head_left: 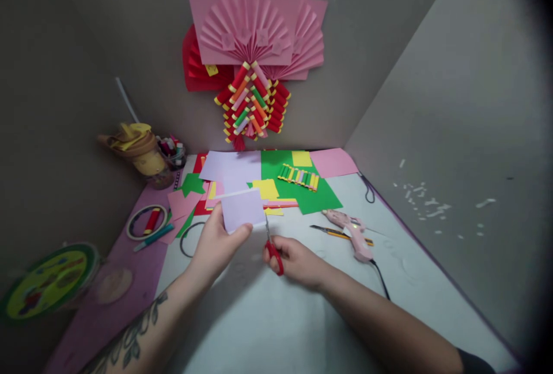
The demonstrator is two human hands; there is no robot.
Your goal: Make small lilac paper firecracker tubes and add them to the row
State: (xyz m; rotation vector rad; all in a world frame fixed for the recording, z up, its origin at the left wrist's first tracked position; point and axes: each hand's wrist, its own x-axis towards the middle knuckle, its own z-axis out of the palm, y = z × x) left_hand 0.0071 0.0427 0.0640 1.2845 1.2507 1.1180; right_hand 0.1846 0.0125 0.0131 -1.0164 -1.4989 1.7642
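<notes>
The left hand (220,241) pinched a lilac paper piece (240,208), thumb laid over its near face and fingers behind; the right hand (290,257) was closed around the red handles of the scissors (273,256). The paper stood raised above the counter (259,316), at one o'clock from the left hand and eleven o'clock from the right — the left being nearer, since it gripped the lower corner. The piece looked almost square, with no sure long axis, its top edge tipped up slightly towards two o'clock. The blades pointed near twelve, running beside its right edge; whether they touched it or stood apart could not be told

Beyond, at twelve o'clock, lay a large lilac sheet (231,165), a green sheet (319,201) and a row of small paper rolls (299,178). Between two and three from the right hand, a glue gun (358,241) rested across a cutter knife (334,232). The widest stretch of pale counter surface showed at six o'clock — between the forearms
</notes>
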